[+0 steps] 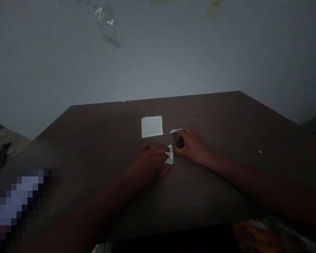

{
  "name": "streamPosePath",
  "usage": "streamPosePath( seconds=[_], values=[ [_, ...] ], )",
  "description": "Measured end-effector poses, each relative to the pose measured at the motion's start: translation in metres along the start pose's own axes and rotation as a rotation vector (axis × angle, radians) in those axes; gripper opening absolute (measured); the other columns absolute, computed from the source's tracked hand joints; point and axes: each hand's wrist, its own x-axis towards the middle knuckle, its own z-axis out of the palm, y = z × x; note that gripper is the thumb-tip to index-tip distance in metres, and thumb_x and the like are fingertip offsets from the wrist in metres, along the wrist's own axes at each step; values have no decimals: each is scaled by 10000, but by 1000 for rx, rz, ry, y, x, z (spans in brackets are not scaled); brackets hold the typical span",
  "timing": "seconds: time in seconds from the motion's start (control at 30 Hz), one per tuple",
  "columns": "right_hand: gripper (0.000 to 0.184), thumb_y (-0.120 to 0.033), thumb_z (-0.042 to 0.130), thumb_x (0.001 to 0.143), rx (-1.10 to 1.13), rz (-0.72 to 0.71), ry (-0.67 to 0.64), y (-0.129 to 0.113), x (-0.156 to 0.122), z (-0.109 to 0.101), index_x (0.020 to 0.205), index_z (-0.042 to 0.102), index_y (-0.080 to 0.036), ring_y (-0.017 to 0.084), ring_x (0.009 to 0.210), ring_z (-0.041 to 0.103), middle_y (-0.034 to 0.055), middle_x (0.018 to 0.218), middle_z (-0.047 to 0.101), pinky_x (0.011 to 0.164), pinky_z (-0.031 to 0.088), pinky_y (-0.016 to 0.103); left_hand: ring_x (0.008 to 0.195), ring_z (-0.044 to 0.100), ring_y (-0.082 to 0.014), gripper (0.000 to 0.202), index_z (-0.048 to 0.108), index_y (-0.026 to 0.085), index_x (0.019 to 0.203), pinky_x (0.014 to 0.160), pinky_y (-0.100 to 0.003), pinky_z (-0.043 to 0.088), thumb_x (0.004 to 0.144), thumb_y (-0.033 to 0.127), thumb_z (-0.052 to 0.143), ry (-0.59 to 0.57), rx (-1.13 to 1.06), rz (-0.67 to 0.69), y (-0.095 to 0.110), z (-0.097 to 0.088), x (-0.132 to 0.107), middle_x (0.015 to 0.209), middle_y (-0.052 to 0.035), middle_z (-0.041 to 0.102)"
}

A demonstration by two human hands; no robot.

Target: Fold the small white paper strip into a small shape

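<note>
Dark brown wood-grain counter (213, 116) carried one small folded white paper (170, 157), held by the left hand (152, 161); the right hand (192, 144) curled its fingers beside it, grip unclear. Beyond lay one white paper strip (174, 131) and one stack of printed white sheets (152, 127).

Before you, the tabletop (216, 189) is dark brown, streaked with fine wood grain. Your stack of paper (152, 126) is off-white with rows of dark print. Of 2 folded papers, the nearer one (170, 154) is white with dark printed lines; the farther one (175, 131) is whitish. You face a grey-blue wall (173, 56) bearing yellowish patches (213, 8) and colourless, white-glinting plastic (109, 28).
</note>
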Motion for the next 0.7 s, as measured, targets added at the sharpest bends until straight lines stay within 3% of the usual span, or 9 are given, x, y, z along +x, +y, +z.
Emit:
streamPosePath(
  seconds=[0.2, 0.33, 0.5, 0.7],
  values=[
    [247, -315, 906, 893, 24, -21, 43, -2, -1, 3, 981, 687, -245, 338, 1117, 656, 104, 1135, 735, 927, 504, 452, 1384, 785, -388, 259, 795, 161, 1373, 1165, -604, 633, 1130, 250, 777, -26, -11, 36, -7, 5, 2, 1471, -169, 827],
    [217, -299, 898, 917, 37, -43, 39, -1, -2, 3, 1000, 707, -238, 344, 1146, 660, 111, 1160, 752, 966, 503, 464, 1397, 784, -367, 321, 790, 165, 1422, 1167, -564, 672, 1107, 217, 814, 4, -40, 82, -12, 6, 1, 1524, -179, 800],
    [50, -219, 813, 995, 56, -157, -100, -3, -9, -8, 991, 767, -240, 337, 1213, 690, 95, 1158, 779, 1020, 482, 467, 1371, 797, -363, 208, 841, 174, 1315, 1189, -571, 679, 1121, 228, 788, 23, -47, 65, -12, 6, -3, 1449, -165, 828],
    [86, -200, 744, 1043, 32, -199, -205, -12, -17, -15, 1084, 810, -236, 319, 1165, 716, 87, 1130, 794, 985, 457, 449, 1352, 799, -340, 191, 844, 187, 1281, 1189, -538, 679, 1098, 187, 787, 27, -46, 58, -7, 3, -2, 1422, -142, 836]
  ],
)
